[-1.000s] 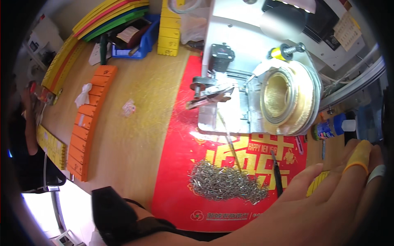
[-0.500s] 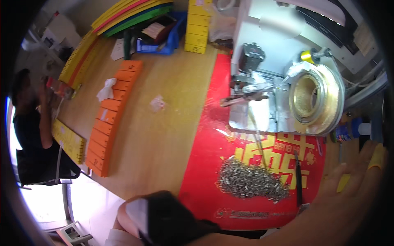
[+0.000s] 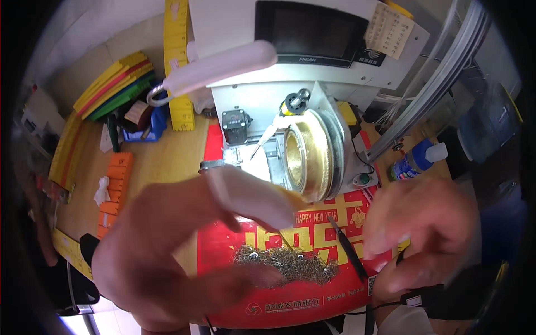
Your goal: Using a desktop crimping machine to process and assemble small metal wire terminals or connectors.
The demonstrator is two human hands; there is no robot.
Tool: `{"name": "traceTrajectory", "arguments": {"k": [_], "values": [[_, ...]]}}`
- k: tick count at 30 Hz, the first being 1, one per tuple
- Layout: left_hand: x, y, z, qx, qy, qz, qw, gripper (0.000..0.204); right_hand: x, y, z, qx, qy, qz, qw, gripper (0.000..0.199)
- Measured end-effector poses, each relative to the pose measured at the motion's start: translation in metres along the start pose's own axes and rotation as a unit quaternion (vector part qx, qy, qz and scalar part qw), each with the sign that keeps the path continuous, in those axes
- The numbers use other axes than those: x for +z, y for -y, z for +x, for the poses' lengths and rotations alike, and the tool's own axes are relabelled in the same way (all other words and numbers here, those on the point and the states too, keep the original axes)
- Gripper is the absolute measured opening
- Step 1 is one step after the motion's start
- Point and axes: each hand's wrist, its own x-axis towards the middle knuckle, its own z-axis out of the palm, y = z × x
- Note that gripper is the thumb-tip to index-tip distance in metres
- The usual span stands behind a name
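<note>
My left hand [image 3: 167, 240] is raised large in front of me, with thumb and forefinger spread apart and nothing visible between them. A white covering with a yellowish end wraps the forefinger. Beyond and below it, a pile of small silvery metal pieces [image 3: 290, 265] lies on a red mat [image 3: 223, 301] with gold print; the hand hides part of both. On the right, my right hand [image 3: 421, 234] is curled and smeared by motion, so whether its fingers hold anything is unclear. Nearest it on the mat lies a slim black tool [image 3: 349, 248].
Behind the mat stands a white machine with a dark screen [image 3: 307, 36], a spool of gold-coloured strip [image 3: 310, 156] and a lamp [image 3: 223, 67]. A blue bottle [image 3: 413, 159] stands right. Orange [image 3: 117, 184] and yellow strips lie left, near a person in dark clothing.
My view has swung right and up toward the machine. Both hands have come up over the mat; the left was low by the table edge, the right stretched out at the far right.
</note>
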Motion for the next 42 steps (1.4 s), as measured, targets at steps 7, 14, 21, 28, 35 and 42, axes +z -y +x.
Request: {"name": "traceTrajectory", "arguments": {"k": [7,14,21,28,35,42], "values": [[-0.043,0.016,-0.015,-0.163,-0.258,0.175,0.936,0.021,0.107,-0.043,0.014,0.147,-0.061,0.255,0.954,0.021],[-0.051,0.047,-0.011,-0.285,-0.094,0.211,0.93,0.026,0.162,-0.122,0.022,0.244,-0.301,0.337,0.858,0.018],[-0.052,0.064,-0.009,-0.317,-0.02,0.122,0.94,0.028,0.158,-0.138,0.035,0.198,-0.314,0.336,0.866,0.016],[-0.055,0.078,-0.009,-0.333,-0.007,0.047,0.942,0.029,0.154,-0.137,0.039,0.195,-0.318,0.344,0.862,0.014],[-0.058,0.098,-0.012,-0.277,0.025,0.026,0.96,0.03,0.154,-0.135,0.042,0.176,-0.315,0.351,0.864,0.01],[-0.053,0.08,-0.009,-0.34,-0.01,-0.034,0.94,0.023,0.158,-0.139,0.038,0.163,-0.318,0.352,0.865,0.013]]}}
